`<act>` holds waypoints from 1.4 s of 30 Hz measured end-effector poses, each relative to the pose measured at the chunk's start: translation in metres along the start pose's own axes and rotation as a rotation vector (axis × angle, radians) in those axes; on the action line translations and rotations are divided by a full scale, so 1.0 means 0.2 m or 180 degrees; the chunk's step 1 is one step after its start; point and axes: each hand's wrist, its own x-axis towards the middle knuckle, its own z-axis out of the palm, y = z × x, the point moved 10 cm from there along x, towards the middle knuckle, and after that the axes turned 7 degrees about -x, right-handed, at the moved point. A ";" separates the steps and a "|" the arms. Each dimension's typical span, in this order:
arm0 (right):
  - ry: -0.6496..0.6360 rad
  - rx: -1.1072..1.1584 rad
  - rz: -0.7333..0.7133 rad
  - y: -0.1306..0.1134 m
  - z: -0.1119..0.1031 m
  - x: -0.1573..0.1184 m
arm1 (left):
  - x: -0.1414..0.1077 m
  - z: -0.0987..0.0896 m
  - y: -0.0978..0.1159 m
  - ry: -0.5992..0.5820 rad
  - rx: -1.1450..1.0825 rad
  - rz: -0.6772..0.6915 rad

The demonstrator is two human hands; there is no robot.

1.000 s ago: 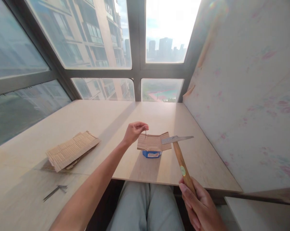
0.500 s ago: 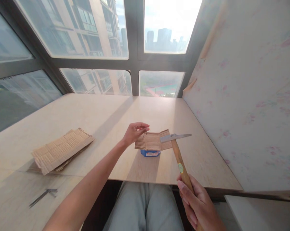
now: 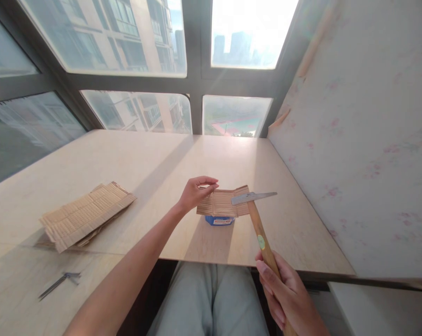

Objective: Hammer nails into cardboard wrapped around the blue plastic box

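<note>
My right hand (image 3: 284,291) is wrapped around the wooden handle of a hammer (image 3: 262,233). Its narrow metal head hovers over the right side of a piece of corrugated cardboard (image 3: 225,201). That cardboard is creased and lies on top of a blue box (image 3: 220,220) with a white label. Over the cardboard's left part, my left hand (image 3: 200,190) has thumb and fingertips pinched together on what looks like a thin nail, mostly hidden. The hammer head is to the right of my left fingers, apart from them.
More folded cardboard (image 3: 88,212) lies stacked at the left of the wooden table (image 3: 155,158). In front of it are several thin dark nails (image 3: 59,283). Windows (image 3: 137,112) bound the far side, and a floral wall (image 3: 358,163) stands along the right.
The view has tilted slightly. Both hands stay almost where they were, with the hammer head held over the cardboard's right side.
</note>
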 end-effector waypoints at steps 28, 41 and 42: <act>-0.0226 -0.0088 -0.0012 0.02 0.03 0.04 | -0.06 -0.01 -0.09 0.0040 -0.0169 0.0048; -0.0352 -0.0188 -0.0326 -0.18 0.08 0.11 | -0.07 -0.02 -0.12 0.0104 -0.0482 -0.0160; -0.0365 -0.0212 -0.0345 -0.20 0.08 0.12 | -0.07 -0.02 -0.12 0.0100 -0.0462 -0.0165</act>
